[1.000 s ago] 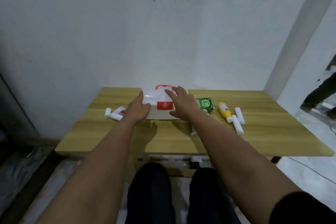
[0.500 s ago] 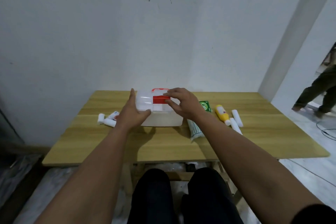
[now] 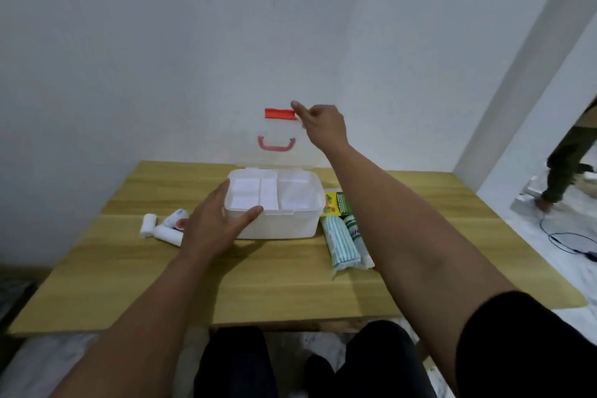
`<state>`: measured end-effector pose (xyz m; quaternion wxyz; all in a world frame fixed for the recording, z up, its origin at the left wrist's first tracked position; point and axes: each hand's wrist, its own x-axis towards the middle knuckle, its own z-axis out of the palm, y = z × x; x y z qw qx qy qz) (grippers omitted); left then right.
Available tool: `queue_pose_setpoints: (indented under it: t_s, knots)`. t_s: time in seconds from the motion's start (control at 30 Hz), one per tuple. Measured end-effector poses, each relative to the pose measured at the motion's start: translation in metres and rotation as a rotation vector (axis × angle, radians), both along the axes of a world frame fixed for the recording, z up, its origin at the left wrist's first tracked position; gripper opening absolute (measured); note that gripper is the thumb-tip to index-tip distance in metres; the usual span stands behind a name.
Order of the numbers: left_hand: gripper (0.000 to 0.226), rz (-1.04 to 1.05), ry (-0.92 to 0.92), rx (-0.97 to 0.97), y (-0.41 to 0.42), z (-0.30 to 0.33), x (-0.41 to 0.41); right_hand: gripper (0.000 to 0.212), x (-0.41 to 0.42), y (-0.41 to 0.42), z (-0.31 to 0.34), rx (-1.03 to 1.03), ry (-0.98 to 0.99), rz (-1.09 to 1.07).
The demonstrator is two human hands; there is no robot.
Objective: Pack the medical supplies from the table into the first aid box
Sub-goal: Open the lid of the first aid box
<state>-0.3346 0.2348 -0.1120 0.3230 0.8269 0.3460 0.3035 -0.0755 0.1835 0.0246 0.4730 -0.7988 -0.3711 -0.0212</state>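
Note:
The white first aid box [image 3: 284,223] stands open on the wooden table [image 3: 290,287], with a divided white tray inside. Its clear lid [image 3: 281,139] is raised upright, showing a red latch and a pink handle. My right hand [image 3: 323,126] pinches the lid's top edge beside the latch. My left hand [image 3: 213,223] grips the box's front left corner. White bandage rolls [image 3: 161,229] lie left of the box. A green and yellow carton [image 3: 337,202], a striped gauze pack [image 3: 340,242] and a green-labelled tube [image 3: 355,236] lie to its right, partly hidden by my right arm.
A white wall rises just behind the table. At the right, past a white pillar, a person's legs [image 3: 568,165] stand on the pale floor near a dark cable [image 3: 571,242]. My knees show below the table's front edge.
My right hand has swung the lid from shut to fully upright by its red latch. My left hand stayed on the box's left side. The camera has moved closer.

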Motion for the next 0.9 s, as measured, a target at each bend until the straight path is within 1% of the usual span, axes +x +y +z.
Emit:
queue_pose_setpoints:
  t_s: [0.03,0.1,0.2,0.23,0.3,0.43,0.53,0.57,0.63,0.7,0.8,0.9]
  knots:
    - [0.093,0.000,-0.013,0.006,-0.003,0.003,0.000,0.068,0.003,0.005,-0.001,0.017,0.011,-0.060]
    - [0.085,0.010,-0.050,0.009,-0.008,0.006,0.000,0.064,0.006,0.011,-0.003,0.039,0.015,-0.105]
    - [0.089,0.010,-0.049,-0.008,-0.011,0.010,0.004,0.063,0.014,0.017,-0.016,0.006,0.008,-0.077]
    - [0.092,0.010,-0.045,-0.020,-0.010,0.009,0.004,0.062,0.018,0.018,-0.022,-0.013,0.035,-0.056]
    - [0.096,0.013,-0.026,-0.035,-0.006,0.010,0.007,0.061,0.024,0.018,-0.030,-0.044,0.160,-0.016]
    - [0.098,-0.012,-0.040,-0.032,-0.004,0.011,0.010,0.074,0.033,0.013,-0.040,-0.093,0.416,0.016]
    - [0.116,-0.037,-0.033,-0.077,0.002,0.012,0.010,0.083,0.036,0.011,-0.047,-0.129,0.558,0.045]
    - [0.116,-0.056,-0.032,-0.104,0.004,0.013,0.010,0.084,0.038,0.013,-0.050,-0.139,0.587,0.046]
    - [0.099,-0.111,-0.050,-0.126,0.009,0.013,0.011,0.085,0.039,0.015,-0.054,-0.170,0.621,0.026]
    - [0.090,-0.140,-0.063,-0.124,0.012,0.015,0.011,0.085,0.041,0.020,-0.058,-0.218,0.643,0.009]
    - [0.084,-0.154,-0.079,-0.116,0.012,0.014,0.010,0.085,0.038,0.020,-0.063,-0.282,0.639,0.018]
    - [0.091,-0.150,-0.092,-0.128,0.011,0.015,0.011,0.088,0.037,0.015,-0.069,-0.282,0.649,0.038]
